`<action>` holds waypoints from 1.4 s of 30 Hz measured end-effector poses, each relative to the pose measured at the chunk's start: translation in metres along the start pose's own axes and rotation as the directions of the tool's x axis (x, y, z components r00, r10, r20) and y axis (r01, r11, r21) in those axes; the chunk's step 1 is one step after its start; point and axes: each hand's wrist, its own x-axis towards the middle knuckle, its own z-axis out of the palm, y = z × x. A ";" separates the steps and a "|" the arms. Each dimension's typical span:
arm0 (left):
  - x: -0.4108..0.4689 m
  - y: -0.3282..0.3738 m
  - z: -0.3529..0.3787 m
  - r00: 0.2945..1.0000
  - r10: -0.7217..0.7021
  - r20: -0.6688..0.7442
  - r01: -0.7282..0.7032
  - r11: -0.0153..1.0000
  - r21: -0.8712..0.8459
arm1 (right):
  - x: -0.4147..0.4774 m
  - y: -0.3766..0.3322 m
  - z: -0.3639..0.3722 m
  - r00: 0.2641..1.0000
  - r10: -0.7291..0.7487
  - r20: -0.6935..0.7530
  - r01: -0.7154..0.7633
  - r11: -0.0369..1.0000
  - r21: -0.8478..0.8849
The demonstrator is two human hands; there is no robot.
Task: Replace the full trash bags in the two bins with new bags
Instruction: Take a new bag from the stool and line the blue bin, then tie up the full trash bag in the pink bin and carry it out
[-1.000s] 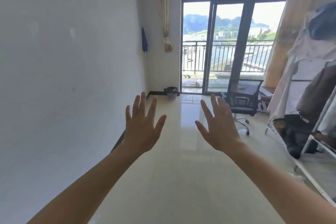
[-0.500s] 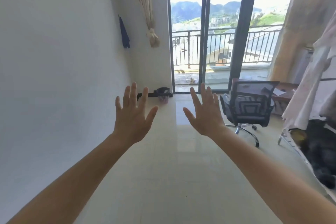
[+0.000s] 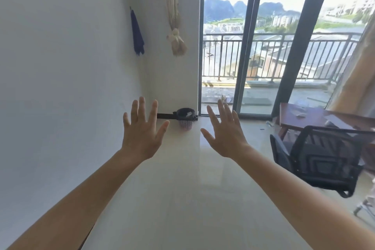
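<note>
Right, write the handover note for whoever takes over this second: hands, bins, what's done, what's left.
Left hand: open, fingers spread, raised in front, nothing in its grip.
Right hand: the same, open and empty.
Bin: on the floor in the far corner beside the balcony door, black bag in it, something white on top. Neither hand touches it. The second bin and any new bags are out of view.
Done: nothing that shows.
Left: pull that bag, fit a new one, then do the other bin.

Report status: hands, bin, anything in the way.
Left hand, right hand open, empty. One bin, black bag in it, far corner by glass door. Office chair off right, not between.
</note>
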 end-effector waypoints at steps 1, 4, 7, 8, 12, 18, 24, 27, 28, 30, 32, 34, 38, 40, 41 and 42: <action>0.030 0.002 0.014 1.000 -0.004 0.016 0.004 1.000 -0.016 | 0.024 0.011 0.010 1.000 0.002 0.006 -0.002 1.000 0.008; 0.113 0.008 0.065 0.998 0.054 0.040 -0.053 0.998 -0.027 | 0.094 0.048 0.051 1.000 0.023 0.009 -0.023 0.999 0.027; 0.195 0.010 0.134 0.992 0.105 0.075 -0.106 0.994 0.004 | 0.167 0.091 0.110 0.996 0.083 0.025 -0.084 0.996 0.033; 0.223 0.011 0.159 0.990 0.105 0.089 -0.107 0.994 0.012 | 0.193 0.107 0.132 0.994 0.101 0.035 -0.103 0.994 0.038; 0.344 0.011 0.247 0.983 0.071 0.167 -0.077 0.997 0.030 | 0.303 0.170 0.207 0.989 0.126 0.080 -0.130 0.990 0.053; 0.515 -0.011 0.322 0.976 -0.011 0.219 0.003 0.999 0.040 | 0.491 0.238 0.270 0.975 0.150 0.163 -0.163 0.985 0.065; 0.645 -0.065 0.411 0.971 -0.093 0.221 0.086 0.995 0.044 | 0.651 0.251 0.363 0.955 0.121 0.272 -0.154 0.983 0.104; 0.716 -0.098 0.474 0.954 -0.129 0.269 0.124 0.992 0.036 | 0.725 0.256 0.425 0.944 0.117 0.307 -0.156 0.982 0.103; 0.740 -0.108 0.495 0.948 -0.134 0.290 0.130 0.991 0.032 | 0.749 0.258 0.445 0.937 0.127 0.326 -0.168 0.981 0.101; 0.791 -0.128 0.533 0.936 -0.134 0.326 0.130 0.991 0.035 | 0.799 0.262 0.479 0.916 0.154 0.370 -0.200 0.976 0.089; 0.844 -0.142 0.565 0.924 -0.131 0.359 0.122 0.991 0.049 | 0.845 0.270 0.505 0.898 0.171 0.405 -0.214 0.975 0.065; 0.898 -0.152 0.591 0.917 -0.110 0.384 0.092 0.994 0.065 | 0.887 0.281 0.525 0.889 0.183 0.420 -0.222 0.974 0.045; 0.990 -0.151 0.644 0.891 -0.064 0.450 0.047 0.998 0.049 | 0.951 0.311 0.560 0.874 0.228 0.430 -0.274 0.961 0.048; 1.024 -0.147 0.674 0.873 -0.047 0.486 0.024 0.998 0.054 | 0.976 0.327 0.583 0.856 0.246 0.455 -0.296 0.954 0.041; 1.038 -0.145 0.690 0.863 -0.043 0.503 0.016 0.998 0.059 | 0.989 0.335 0.595 0.844 0.255 0.471 -0.309 0.950 0.040; 1.051 -0.143 0.706 0.854 -0.042 0.518 0.013 0.998 0.060 | 1.002 0.343 0.609 0.832 0.259 0.490 -0.319 0.947 0.042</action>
